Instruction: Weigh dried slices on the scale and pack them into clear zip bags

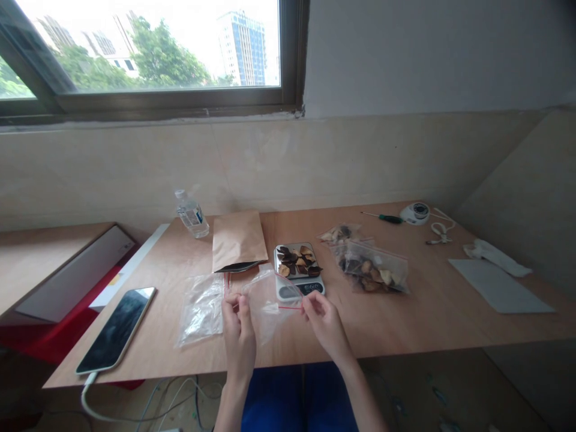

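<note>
My left hand and my right hand each pinch an end of a clear zip bag with a red seal line, held just above the near edge of the wooden table. Right behind the bag stands a small digital scale heaped with dark dried slices. A stack of empty clear bags lies to the left of my left hand. A brown paper pouch lies behind them, its mouth open toward me.
Two filled clear bags of dried pieces lie right of the scale. A phone on a cable rests at the left edge. A water bottle, a screwdriver, a round white device and a grey sheet are farther off.
</note>
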Motion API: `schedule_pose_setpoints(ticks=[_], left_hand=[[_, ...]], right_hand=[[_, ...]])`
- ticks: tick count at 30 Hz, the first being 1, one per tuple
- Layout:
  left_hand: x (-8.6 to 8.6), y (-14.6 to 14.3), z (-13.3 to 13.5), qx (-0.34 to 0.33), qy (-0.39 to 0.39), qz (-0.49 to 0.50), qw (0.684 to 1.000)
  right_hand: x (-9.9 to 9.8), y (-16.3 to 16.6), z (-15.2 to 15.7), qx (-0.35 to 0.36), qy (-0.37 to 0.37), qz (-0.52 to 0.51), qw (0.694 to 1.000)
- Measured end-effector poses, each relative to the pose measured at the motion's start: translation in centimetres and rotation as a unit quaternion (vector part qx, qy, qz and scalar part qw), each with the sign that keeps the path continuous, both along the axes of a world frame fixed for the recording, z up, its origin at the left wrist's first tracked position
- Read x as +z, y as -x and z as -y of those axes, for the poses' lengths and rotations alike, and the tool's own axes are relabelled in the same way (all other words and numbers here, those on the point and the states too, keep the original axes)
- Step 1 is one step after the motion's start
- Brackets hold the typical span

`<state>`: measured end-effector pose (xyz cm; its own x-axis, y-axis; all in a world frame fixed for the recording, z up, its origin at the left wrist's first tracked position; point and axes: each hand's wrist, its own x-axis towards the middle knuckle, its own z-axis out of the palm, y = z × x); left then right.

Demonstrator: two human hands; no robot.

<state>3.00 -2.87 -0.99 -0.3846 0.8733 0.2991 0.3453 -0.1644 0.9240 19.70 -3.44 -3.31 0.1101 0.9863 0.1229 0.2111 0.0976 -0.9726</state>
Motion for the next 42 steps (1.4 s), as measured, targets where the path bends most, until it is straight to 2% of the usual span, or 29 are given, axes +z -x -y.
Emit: schedule_pose_setpoints(ticks=[3, 6, 10, 14, 20, 27, 36, 42], left_hand=[[0.0, -0.2, -0.5, 0.005, -0.026, -0.026, 0.999], [0.2, -0.5, -1.2, 0.011, -0.032, -0.03, 0.999], [0.5, -0.7, -1.9, 0.021, -0.033, -0.027, 0.999], [0.2, -1.0, -2.2, 0.022, -0.021, -0.006, 1.0], [-0.4, -1.4, -2.1, 0.023, -0.007, 0.009, 1.0], [-0.3, -1.5, -2.0, 0.018, 0.008, 0.02, 1.0], [-0.4, -1.8, -2.1, 0.013, 0.025, 0.033, 0.999], [-0.1, -2.5, -2.3, 0.016, 0.025, 0.036, 0.999]], right_hand=[[-0.1, -0.9, -1.8, -0.051, -0.081, 0.113, 0.989], [-1.1, -2.3, -4.4, -0.115, -0.131, 0.269, 0.947], [-2.7, -4.2, -7.4, -0.069, -0.122, 0.4, 0.906], [-3.3, -4.5, -9.1, -0.038, -0.107, 0.447, 0.887], [-3.6, -3.9, -10.3, -0.036, -0.1, 0.456, 0.883], [-3.7, -4.5, -10.6, -0.044, -0.153, 0.429, 0.889], [-2.9, -4.6, -9.6, -0.03, -0.17, 0.331, 0.928], [-1.7, -4.4, -9.9, -0.062, -0.176, 0.279, 0.942]])
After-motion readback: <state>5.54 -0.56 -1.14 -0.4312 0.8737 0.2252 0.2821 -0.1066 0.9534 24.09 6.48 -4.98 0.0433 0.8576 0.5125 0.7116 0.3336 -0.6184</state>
